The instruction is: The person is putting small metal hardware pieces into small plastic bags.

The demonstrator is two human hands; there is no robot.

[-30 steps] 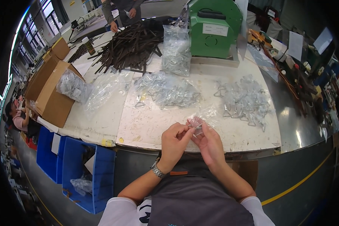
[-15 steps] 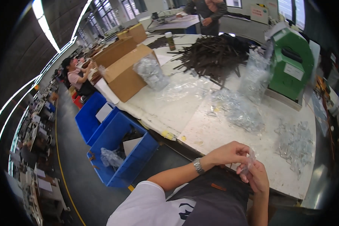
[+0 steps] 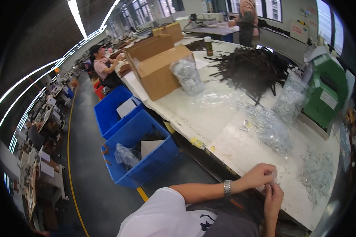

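Note:
My left hand point(image 3: 259, 176), with a metal watch on its wrist, is closed at the near edge of the white table. Just below it, my right hand point(image 3: 273, 196) is closed too, fingertips close to the left ones. Between them the two hands pinch a small clear plastic bag point(image 3: 273, 178), mostly covered by the fingers. What the bag holds, if anything, I cannot make out. To the right of my hands lies a spread of small metal pieces point(image 3: 315, 173). Beyond my hands is a heap of clear plastic bags point(image 3: 271, 132).
A green machine point(image 3: 326, 93) stands at the right, beside a filled plastic bag point(image 3: 290, 98). Dark strips point(image 3: 251, 69) are piled farther back. An open cardboard box point(image 3: 166, 73) and a blue bin point(image 3: 162, 160) are at the left. Two co-workers stand beyond.
The view has turned left, so the table and bins sit farther right. My hands have drawn closer together, and less of the plastic bag shows between them.

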